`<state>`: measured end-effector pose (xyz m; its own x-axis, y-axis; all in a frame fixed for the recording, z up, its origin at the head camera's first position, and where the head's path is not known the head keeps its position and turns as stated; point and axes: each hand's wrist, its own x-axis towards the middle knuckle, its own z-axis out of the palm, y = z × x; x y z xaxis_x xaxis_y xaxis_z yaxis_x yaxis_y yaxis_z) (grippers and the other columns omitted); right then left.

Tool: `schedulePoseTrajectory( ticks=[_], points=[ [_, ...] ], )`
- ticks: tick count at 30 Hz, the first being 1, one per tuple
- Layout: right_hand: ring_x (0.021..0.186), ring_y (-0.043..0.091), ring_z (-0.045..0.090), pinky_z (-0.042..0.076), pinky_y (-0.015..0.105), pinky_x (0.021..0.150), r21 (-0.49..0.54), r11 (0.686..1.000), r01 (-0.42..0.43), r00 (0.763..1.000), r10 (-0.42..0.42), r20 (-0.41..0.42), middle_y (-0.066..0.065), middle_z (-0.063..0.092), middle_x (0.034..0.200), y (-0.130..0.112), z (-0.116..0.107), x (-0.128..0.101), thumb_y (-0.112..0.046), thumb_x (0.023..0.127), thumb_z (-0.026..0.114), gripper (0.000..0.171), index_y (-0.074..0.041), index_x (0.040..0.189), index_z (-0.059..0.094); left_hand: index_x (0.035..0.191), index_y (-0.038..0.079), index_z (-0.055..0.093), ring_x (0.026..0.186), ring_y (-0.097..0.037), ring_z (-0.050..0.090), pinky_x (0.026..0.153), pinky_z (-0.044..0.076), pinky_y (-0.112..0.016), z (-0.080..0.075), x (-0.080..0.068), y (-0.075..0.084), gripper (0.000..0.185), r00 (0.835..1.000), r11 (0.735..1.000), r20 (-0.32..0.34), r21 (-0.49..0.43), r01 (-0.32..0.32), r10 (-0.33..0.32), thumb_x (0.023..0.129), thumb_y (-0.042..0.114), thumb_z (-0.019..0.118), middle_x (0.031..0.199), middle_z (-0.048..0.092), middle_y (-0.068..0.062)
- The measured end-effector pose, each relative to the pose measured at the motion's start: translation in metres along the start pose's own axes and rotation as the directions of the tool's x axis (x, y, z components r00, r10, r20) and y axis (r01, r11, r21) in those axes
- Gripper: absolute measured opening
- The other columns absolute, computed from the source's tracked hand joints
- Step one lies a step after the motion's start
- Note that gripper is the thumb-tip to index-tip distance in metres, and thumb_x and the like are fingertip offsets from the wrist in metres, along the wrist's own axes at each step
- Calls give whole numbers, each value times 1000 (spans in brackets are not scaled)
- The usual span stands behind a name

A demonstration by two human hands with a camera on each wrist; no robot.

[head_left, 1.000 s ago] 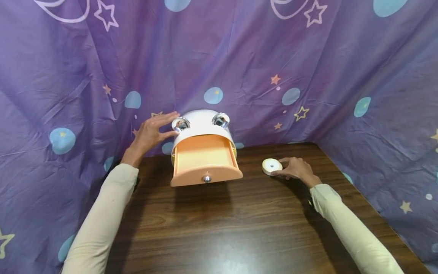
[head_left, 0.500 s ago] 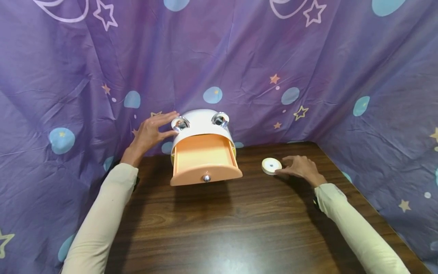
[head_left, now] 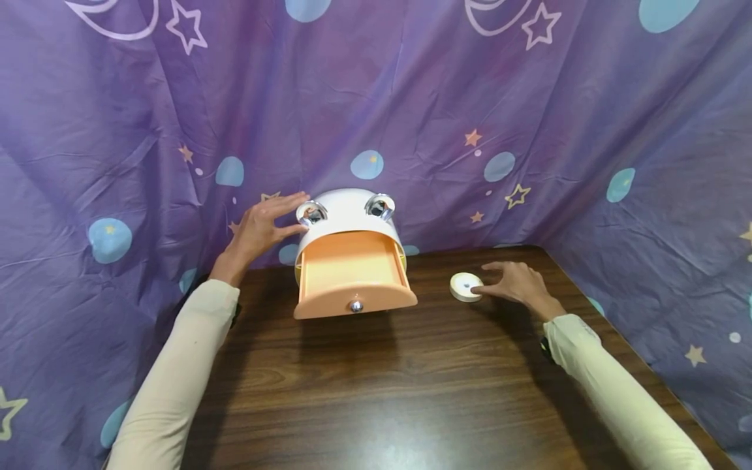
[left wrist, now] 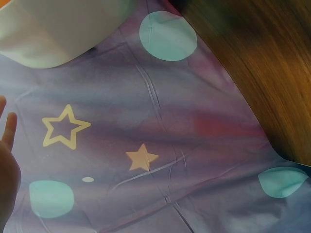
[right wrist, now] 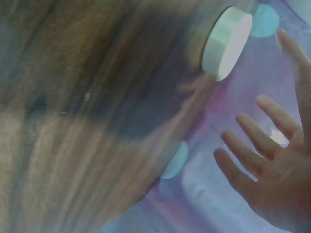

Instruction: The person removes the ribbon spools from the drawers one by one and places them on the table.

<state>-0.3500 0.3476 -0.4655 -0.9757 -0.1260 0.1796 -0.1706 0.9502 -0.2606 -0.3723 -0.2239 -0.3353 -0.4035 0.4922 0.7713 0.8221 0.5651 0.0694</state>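
A frog-like white drawer box [head_left: 346, 209] with two shiny ringed eyes stands at the back of the table. Its orange drawer [head_left: 352, 261] is pulled out, with nothing inside and a round silver knob on the front. My left hand [head_left: 255, 228] holds the box at its left eye, fingers above and thumb below. In the left wrist view, part of this hand shows at the left edge. To the right of the box lies a flat white roll [head_left: 466, 287] with a small dark centre. My right hand [head_left: 519, 285] is beside it, fingers spread, with the thumb overlapping the roll's edge.
Everything stands on a dark wood-grain table [head_left: 364, 378]. A purple cloth [head_left: 435, 98] with stars and moons hangs behind, left and right of it, close against the back of the drawer box.
My right hand has loosened from around the white roll, its fingers spreading and drawing slightly right. The roll stays on the table. My left hand and the drawer box keep their places.
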Motion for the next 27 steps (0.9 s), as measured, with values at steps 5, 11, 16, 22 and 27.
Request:
schedulePoseTrajectory(
  ticks=[5, 11, 16, 22, 27],
  points=[
    [124, 49, 60, 55, 65, 79, -3, 997, 72, 996, -72, -60, 17, 60, 146, -17, -9, -2, -80, 67, 80, 89, -22, 135, 71, 137, 10, 69, 124, -36, 65, 112, 45, -55, -1, 0, 0, 70, 1000, 1000, 6, 5, 2, -2, 72, 11, 95, 138, 67, -12],
    [132, 48, 54, 51, 65, 97, -20, 983, 185, 968, -186, -166, 18, 56, 150, -38, -19, -3, -70, 69, 86, 87, -18, 136, 70, 137, 10, 68, 124, -35, 65, 113, 45, -54, -1, -1, 0, 69, 1000, 1000, 10, 2, 5, -5, 74, 13, 94, 138, 66, -11],
    [139, 47, 48, 39, 66, 111, -10, 959, 282, 932, -277, -232, 21, 53, 152, -61, -28, -5, -59, 71, 90, 83, -12, 136, 69, 138, 11, 68, 125, -35, 65, 113, 44, -54, 0, -2, 1, 69, 1000, 1000, 19, 2, 10, -11, 75, 14, 94, 138, 66, -11],
    [150, 43, 36, 26, 68, 119, 24, 930, 367, 898, -348, -269, 15, 48, 158, -92, -42, -12, -61, 71, 89, 84, -16, 138, 68, 139, 12, 68, 125, -35, 65, 111, 46, -55, -1, -2, 2, 69, 999, 1000, 18, 0, 29, -29, 75, 14, 94, 139, 66, -10],
    [151, 40, 36, 26, 65, 121, 40, 885, 464, 839, -424, -341, 13, 49, 158, -116, -51, -17, -52, 69, 93, 79, -17, 136, 70, 140, 13, 67, 125, -34, 65, 110, 48, -51, 0, -3, 1, 69, 999, 999, 21, -2, 42, -42, 77, 14, 93, 139, 66, -9]
  ],
)
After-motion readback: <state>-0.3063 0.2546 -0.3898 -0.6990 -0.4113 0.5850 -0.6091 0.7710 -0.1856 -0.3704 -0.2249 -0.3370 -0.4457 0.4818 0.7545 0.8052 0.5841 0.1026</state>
